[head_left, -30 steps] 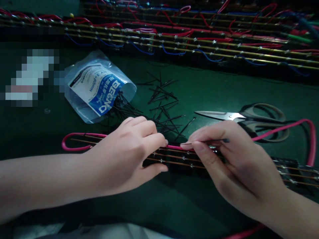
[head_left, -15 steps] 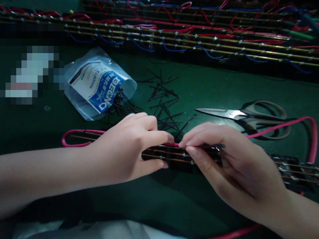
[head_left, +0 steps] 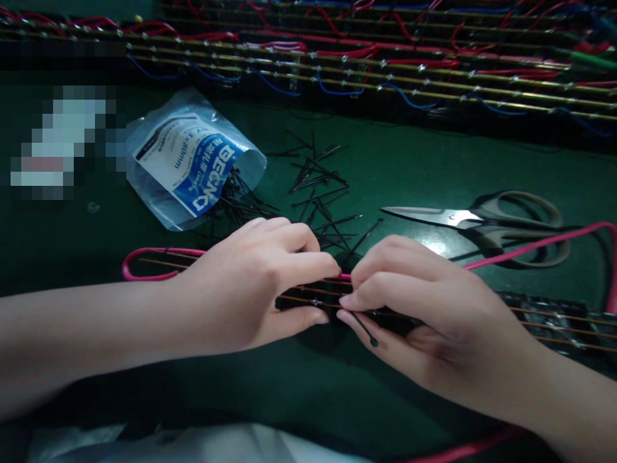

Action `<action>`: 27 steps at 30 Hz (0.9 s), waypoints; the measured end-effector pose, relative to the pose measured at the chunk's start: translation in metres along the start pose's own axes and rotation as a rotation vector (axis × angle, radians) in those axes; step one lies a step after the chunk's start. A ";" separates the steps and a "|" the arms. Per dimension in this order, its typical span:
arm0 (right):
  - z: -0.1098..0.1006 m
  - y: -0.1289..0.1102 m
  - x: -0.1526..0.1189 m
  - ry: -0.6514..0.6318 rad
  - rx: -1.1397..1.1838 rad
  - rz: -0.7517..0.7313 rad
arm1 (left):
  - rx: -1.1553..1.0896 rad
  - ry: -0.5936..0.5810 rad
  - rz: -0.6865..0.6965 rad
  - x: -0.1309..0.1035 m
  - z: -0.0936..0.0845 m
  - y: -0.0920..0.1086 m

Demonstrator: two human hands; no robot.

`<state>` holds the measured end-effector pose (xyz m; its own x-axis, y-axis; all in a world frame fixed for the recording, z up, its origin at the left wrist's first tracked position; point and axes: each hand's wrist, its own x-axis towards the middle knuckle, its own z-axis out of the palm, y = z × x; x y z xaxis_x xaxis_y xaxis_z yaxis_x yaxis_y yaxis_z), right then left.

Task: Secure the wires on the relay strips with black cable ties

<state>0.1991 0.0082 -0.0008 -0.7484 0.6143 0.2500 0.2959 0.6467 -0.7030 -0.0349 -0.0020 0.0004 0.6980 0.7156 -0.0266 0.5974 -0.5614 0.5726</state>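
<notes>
My left hand [head_left: 270, 276] is curled over a long strip with thin copper-coloured rods [head_left: 315, 301], fingers on the far side and thumb on the near side. Its fingers press a red cable [head_left: 491, 260] along the strip's far edge; the cable loops back at the left end. Beside it, my right hand [head_left: 434, 315] pinches a black cable tie [head_left: 367, 331] between thumb and index finger. The tie's head end sticks out towards me, while its other end is hidden by the fingers and strip.
Loose black cable ties [head_left: 318, 170] lie beyond my hands, spilling from a clear plastic bag [head_left: 193, 161] with a blue label. Scissors [head_left: 463, 218] rest at the right, under the red cable. Longer wired strips [head_left: 347, 71] with red and blue wires run across the back.
My right hand has moved from the red cable down to the strip's near side, and the cable tie's head now shows below its fingertips. The left hand stays nearly in place.
</notes>
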 end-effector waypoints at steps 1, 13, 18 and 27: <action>0.001 0.001 0.000 0.005 -0.013 0.000 | 0.006 0.002 -0.001 0.000 0.000 0.000; -0.004 -0.003 -0.001 0.027 0.041 0.041 | -0.017 0.006 -0.015 0.001 0.003 0.004; -0.005 -0.005 0.001 0.024 0.059 0.043 | -0.010 -0.002 -0.026 0.001 0.002 0.004; -0.004 -0.004 0.000 0.024 0.020 0.015 | 0.005 -0.007 0.012 0.000 0.003 0.003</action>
<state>0.2001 0.0076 0.0049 -0.7294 0.6349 0.2546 0.2954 0.6281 -0.7199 -0.0315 -0.0050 -0.0005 0.7074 0.7063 -0.0254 0.5912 -0.5718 0.5688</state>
